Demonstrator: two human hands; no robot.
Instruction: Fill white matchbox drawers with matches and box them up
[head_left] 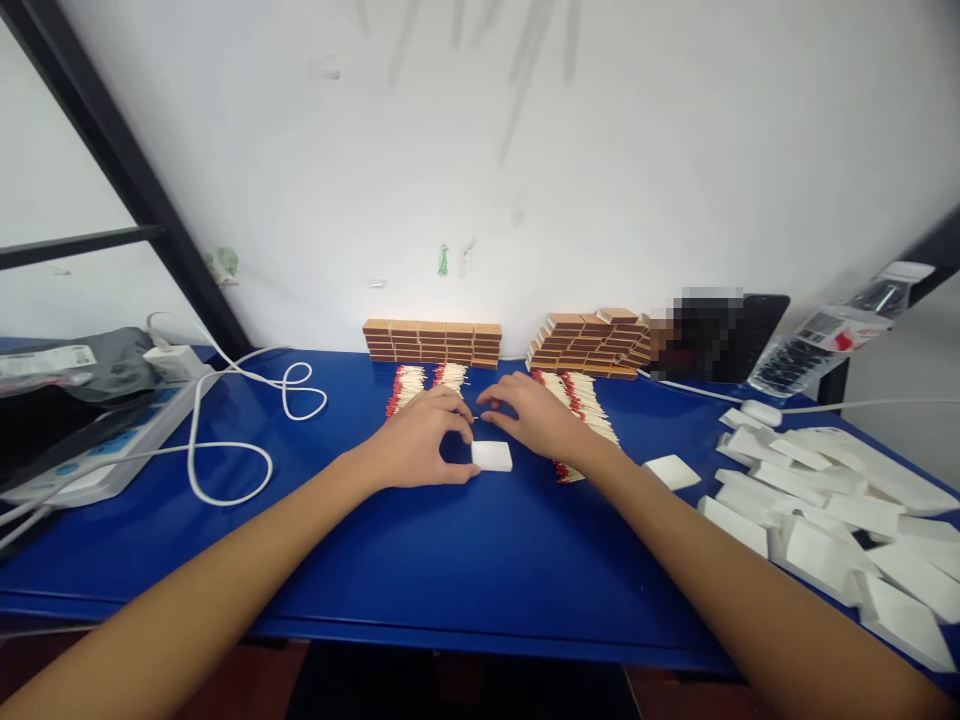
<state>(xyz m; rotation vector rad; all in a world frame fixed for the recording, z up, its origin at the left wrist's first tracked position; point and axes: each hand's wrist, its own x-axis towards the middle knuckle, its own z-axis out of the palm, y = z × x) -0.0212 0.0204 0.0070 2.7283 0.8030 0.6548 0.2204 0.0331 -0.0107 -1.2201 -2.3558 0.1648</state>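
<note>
1. Blue tabletop (420,570) spans left to right.
2. Right hand (540,415) sits far and right of the white tray (493,457); I cannot tell whether its fingertips pinch anything.
3. Left hand (420,435), nearer, curves at the tray's left end, thumb and fingers apart.
4. The tray's long axis runs left-right.

1 cam, head-worn, so POV: looks fwd & angled down across the tabletop (420,580) twd the wall (420,150) behind, which fills approx. the upper half. Wide FOV; L hand (420,440) & R hand (536,415) sit fairly close, approx. mid-pic; forearms (225,575) run in from bottom corners, nearest the lens.
</note>
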